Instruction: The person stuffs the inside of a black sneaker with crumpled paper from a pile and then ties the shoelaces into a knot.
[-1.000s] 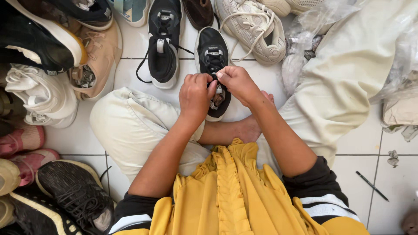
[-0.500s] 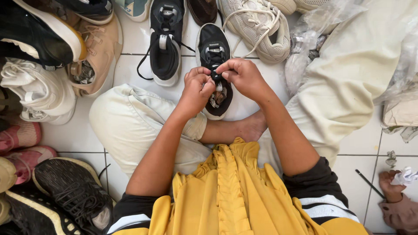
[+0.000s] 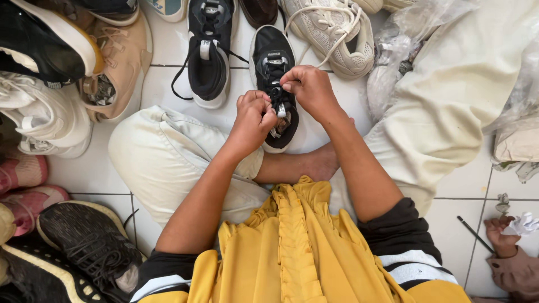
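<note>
The left hand [image 3: 254, 116] pinches a black lace with fingers pressed together; the right hand [image 3: 309, 90] pinches the lace just above it. Both grips work over the throat of a black sneaker [image 3: 273, 62] with white sole, lying on the tiled floor [image 3: 168, 45] between the person's crossed legs. Just left lies another black sneaker [image 3: 208, 53], laces loose. A cream sneaker [image 3: 337, 33] sits toward the floor's far edge, a tan shoe [image 3: 118, 62] further left.

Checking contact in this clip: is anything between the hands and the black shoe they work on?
Nothing visible: left hand and right hand are both on the black shoe, fingers at its laces.
</note>
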